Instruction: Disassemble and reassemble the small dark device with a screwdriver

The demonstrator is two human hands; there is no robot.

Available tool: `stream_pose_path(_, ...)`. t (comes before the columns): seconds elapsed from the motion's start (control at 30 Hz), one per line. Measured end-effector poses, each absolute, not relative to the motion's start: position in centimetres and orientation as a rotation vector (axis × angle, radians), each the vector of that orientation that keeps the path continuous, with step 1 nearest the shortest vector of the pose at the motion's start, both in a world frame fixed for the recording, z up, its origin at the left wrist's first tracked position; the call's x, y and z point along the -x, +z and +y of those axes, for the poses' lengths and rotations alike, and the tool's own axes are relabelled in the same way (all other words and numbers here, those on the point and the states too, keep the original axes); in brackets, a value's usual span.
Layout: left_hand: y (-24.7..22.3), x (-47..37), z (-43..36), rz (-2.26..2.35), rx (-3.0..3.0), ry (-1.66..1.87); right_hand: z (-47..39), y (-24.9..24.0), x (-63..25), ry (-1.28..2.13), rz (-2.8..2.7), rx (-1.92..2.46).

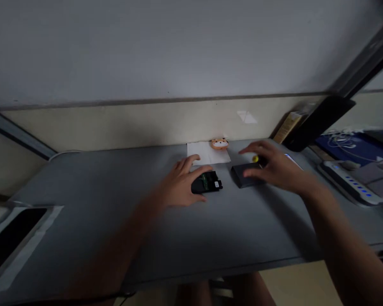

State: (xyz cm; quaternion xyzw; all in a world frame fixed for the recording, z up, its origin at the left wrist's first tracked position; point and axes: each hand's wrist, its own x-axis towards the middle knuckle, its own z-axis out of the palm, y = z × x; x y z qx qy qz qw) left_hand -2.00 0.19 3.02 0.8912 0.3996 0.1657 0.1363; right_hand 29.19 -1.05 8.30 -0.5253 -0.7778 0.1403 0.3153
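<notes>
My left hand is open over a black device with part of a green circuit board exposed. Its fingers and thumb spread around the device's left end, and I cannot tell whether they touch it. My right hand has thumb and forefinger wide apart at a dark grey flat case, the thumb over its top. Between that thumb and forefinger shows a small black object with a yellow end. Most of it is hidden, so whether it lies in the palm or behind is unclear.
On the grey table, white paper and an orange animal-faced item lie at the back. At right are a phone-like edge, a white device with blue lights and a leaning black panel. A framed dark panel lies left.
</notes>
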Motion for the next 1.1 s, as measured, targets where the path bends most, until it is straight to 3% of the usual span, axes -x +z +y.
stream_pose_path(0.1,3.6,3.5,0.4,1.251,-2.491,0.388,-2.8,6.2,-31.3,0.349,-2.306,1.678)
stream_pose_path(0.27,3.0,4.9,1.3,1.202,-2.421,0.421,-2.4,6.1,-32.7,0.304,-2.345,1.699)
stream_pose_path(0.57,2.8,3.4,1.0,1.239,-2.373,0.537,0.0,7.8,-26.4,0.792,-2.323,1.504)
stream_pose_path(0.9,2.1,2.2,1.0,1.282,-2.453,0.510,-0.7,5.5,-22.2,0.498,-2.535,1.321)
stream_pose_path(1.0,2.1,2.2,1.0,1.295,-2.455,0.476,-0.5,6.1,-21.4,0.597,-2.425,1.196)
stream_pose_path(1.1,2.2,2.1,0.7,1.221,-2.469,0.535,0.5,6.9,-21.2,0.590,-1.942,1.038)
